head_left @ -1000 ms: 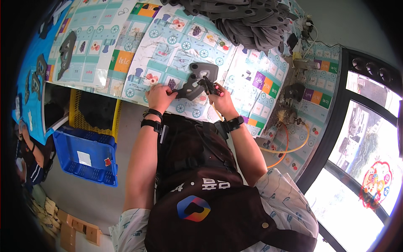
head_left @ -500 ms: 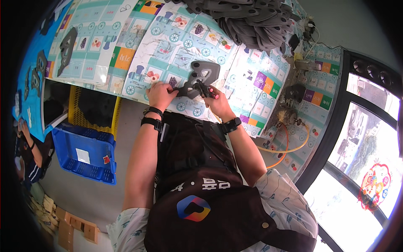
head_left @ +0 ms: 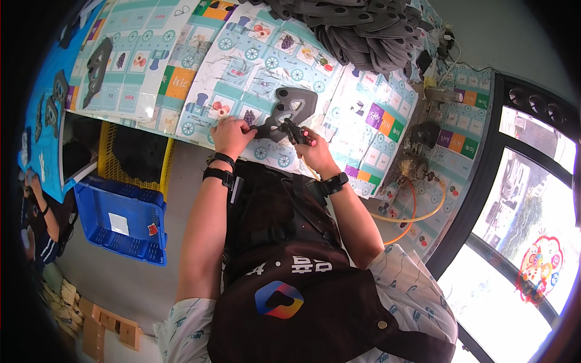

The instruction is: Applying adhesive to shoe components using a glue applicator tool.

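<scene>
"Well, look at that left hand (head_left: 232,138). Why does it sit right at the end of the grey cut-out piece (head_left: 304,107)?"

"To steady it, I'd guess. The piece lies flat on the surface (head_left: 363,151), straight in front of the person, and the hand curls in at its left tip. Whether that grip pinches the tip or only presses it down, I can't tell from here."

"And the right hand (head_left: 313,150)?"

"Its grip is closed around a black tool (head_left: 295,132) with pink ends. The nose angles away and to the left, over the piece's near edge. Held that way, I think, it meets the piece while most of the outline shows to the person."

"Does it touch?"

"I can't make that out; it's dark against dark."

"What about the pale hose (head_left: 310,169) below that hand?"

"It hangs toward the person's dark apron (head_left: 278,212), probably so it doesn't drag across the piece. Where it joins anything is hidden."

"And the big pile of grey pieces (head_left: 369,36)?"

"Beyond the working spot, heaped at the far side, perhaps to leave room near the hands. A lone grey piece (head_left: 103,51) lies off to the left, well apart from both hands."

"Why all the printed sheets (head_left: 266,63)?"

"To shield the surface, most likely; there are dark streaks on them."
</scene>
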A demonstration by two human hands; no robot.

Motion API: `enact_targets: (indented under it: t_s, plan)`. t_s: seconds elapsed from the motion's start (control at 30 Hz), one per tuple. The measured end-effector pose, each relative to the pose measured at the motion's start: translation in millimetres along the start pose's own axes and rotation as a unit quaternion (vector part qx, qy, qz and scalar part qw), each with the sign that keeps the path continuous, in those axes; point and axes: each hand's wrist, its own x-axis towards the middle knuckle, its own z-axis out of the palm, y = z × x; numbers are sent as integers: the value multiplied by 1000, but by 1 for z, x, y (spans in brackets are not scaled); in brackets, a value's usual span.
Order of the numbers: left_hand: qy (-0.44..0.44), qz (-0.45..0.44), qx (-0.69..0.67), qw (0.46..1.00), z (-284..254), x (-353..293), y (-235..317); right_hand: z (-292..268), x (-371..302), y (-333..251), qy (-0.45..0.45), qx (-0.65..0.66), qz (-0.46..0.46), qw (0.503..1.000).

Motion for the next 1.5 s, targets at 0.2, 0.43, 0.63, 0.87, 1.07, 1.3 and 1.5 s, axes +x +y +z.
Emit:
enact_targets:
  t_s: [0.2, 0.43, 0.63, 0.87, 1.07, 1.3, 1.5]
  plan:
    - [2, 3, 10, 1000, 3, 2, 6, 4, 2, 0, 2, -11, -12, 1000]
    - [10, 11, 10, 1000, 9, -4, 0, 8, -3, 1, -20, -19, 10, 1000]
    - [3, 12, 13, 1000, 9, 4, 2, -3, -8, 6, -66, 1, 25, 998]
    - [-8, 64, -73, 995, -15, 5, -9, -39, -27, 33, 64, -30, -13, 997]
    - [-83, 62, -292, 951, -45, -26, 13, -84, -29, 78, 193, -190, -108, 957]
    - [11, -1, -380, 925, -170, -53, -38, -59, -24, 109, 236, -279, -25, 930]
    - [169, -19, -589, 790, -267, -17, -109, -46, -27, 103, 256, -295, -21, 921]
